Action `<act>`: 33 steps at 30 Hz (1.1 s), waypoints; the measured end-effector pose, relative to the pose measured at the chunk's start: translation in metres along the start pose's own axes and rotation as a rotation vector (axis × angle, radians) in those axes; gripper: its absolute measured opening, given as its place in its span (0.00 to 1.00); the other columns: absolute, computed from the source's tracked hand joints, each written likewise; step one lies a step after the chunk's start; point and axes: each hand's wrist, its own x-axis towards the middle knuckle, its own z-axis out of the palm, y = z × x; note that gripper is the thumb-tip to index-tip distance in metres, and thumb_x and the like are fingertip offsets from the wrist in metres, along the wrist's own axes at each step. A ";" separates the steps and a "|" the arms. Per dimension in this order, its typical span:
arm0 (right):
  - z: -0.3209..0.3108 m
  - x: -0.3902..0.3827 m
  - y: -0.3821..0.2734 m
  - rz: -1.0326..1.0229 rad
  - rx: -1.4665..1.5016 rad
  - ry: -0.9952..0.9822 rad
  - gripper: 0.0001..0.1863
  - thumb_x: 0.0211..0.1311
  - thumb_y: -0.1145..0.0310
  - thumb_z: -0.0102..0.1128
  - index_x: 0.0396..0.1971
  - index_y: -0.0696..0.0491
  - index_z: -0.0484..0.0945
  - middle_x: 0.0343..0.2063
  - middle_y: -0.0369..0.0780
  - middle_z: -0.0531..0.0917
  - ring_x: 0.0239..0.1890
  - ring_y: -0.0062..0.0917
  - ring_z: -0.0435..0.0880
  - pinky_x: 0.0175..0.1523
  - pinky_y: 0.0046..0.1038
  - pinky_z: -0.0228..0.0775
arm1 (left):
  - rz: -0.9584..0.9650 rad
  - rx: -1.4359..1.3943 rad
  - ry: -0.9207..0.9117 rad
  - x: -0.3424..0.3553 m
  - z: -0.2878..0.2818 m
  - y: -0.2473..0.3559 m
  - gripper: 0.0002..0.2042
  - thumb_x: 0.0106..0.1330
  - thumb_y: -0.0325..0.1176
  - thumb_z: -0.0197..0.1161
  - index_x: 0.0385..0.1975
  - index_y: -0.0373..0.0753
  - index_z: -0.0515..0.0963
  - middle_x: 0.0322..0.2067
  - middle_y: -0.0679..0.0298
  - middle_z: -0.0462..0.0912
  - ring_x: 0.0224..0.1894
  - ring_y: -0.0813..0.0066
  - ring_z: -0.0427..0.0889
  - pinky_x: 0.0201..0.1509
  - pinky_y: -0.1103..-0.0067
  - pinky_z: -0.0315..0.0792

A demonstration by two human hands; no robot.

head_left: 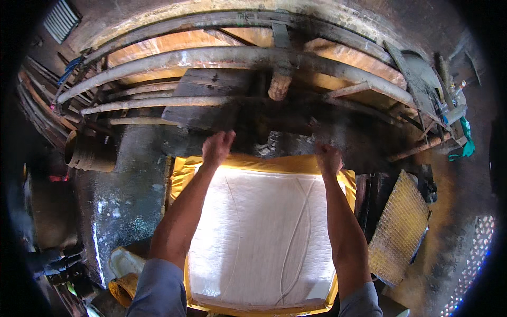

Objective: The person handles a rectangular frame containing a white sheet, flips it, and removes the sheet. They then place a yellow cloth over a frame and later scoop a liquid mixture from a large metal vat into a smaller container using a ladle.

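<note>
Far left: a brown round vessel [90,151], well apart from the work. Next, the left hand [217,148], over the far-left part of the yellow cloth [266,163], fingers curled inward; cannot tell whether cloth is pinched in them. Middle: a broad white sheet [253,238] lying on the cloth, between the forearms, yellow showing around its edges. Likely soft, limp, perhaps damp and slick (bright sheen on its left part; could be only light). A long curved crease toward the right suggests it wrinkles easily; probably tears if pulled at one point. Weight hard to judge. Best hold: the cloth's far corners, both together, sparing the white face. Right hand [330,158] at the far-right edge, fingers bent, grip unclear. Far right: a woven panel [400,230], tilted.
</note>
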 end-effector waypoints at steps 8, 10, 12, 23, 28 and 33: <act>-0.004 0.009 0.055 -0.553 -0.077 -0.207 0.20 0.62 0.48 0.48 0.36 0.49 0.80 0.32 0.44 0.83 0.38 0.42 0.81 0.43 0.43 0.72 | -0.258 -0.042 0.145 -0.246 -0.076 -0.088 0.28 0.64 0.42 0.56 0.61 0.34 0.59 0.55 0.45 0.67 0.56 0.45 0.67 0.57 0.61 0.65; -0.005 0.020 0.126 -0.739 -0.164 -0.153 0.19 0.67 0.54 0.43 0.39 0.50 0.79 0.38 0.46 0.81 0.43 0.43 0.79 0.46 0.42 0.71 | -0.550 0.005 -0.100 -0.363 -0.093 -0.120 0.25 0.67 0.48 0.51 0.57 0.38 0.65 0.45 0.44 0.75 0.48 0.44 0.75 0.49 0.61 0.70; -0.030 0.013 0.175 -0.618 -0.179 -0.274 0.19 0.70 0.56 0.38 0.45 0.52 0.76 0.47 0.48 0.77 0.52 0.43 0.74 0.55 0.39 0.67 | -0.579 -0.096 -0.110 -0.453 -0.117 -0.116 0.25 0.67 0.52 0.49 0.56 0.39 0.68 0.40 0.45 0.80 0.44 0.47 0.79 0.45 0.63 0.73; 0.023 -0.039 0.011 -0.747 0.885 -0.022 0.15 0.57 0.71 0.60 0.45 0.55 0.75 0.38 0.39 0.81 0.38 0.23 0.81 0.39 0.24 0.74 | -0.652 -0.478 -0.203 -0.488 -0.143 -0.129 0.24 0.59 0.55 0.59 0.47 0.43 0.75 0.35 0.57 0.82 0.36 0.61 0.80 0.40 0.68 0.73; 0.115 -0.246 -0.259 -0.485 0.980 -0.678 0.11 0.58 0.69 0.56 0.42 0.49 0.76 0.31 0.33 0.80 0.29 0.17 0.80 0.30 0.19 0.71 | -0.393 -0.153 0.054 -0.517 -0.095 -0.159 0.26 0.55 0.52 0.63 0.49 0.41 0.72 0.42 0.53 0.77 0.45 0.55 0.77 0.52 0.59 0.71; 0.268 -0.474 -0.322 0.144 1.072 -1.122 0.04 0.57 0.67 0.55 0.28 0.48 0.70 0.22 0.35 0.75 0.26 0.20 0.77 0.28 0.21 0.71 | -0.251 -0.327 -0.263 -0.505 -0.158 -0.180 0.29 0.56 0.51 0.63 0.52 0.38 0.70 0.43 0.56 0.78 0.49 0.61 0.76 0.62 0.61 0.60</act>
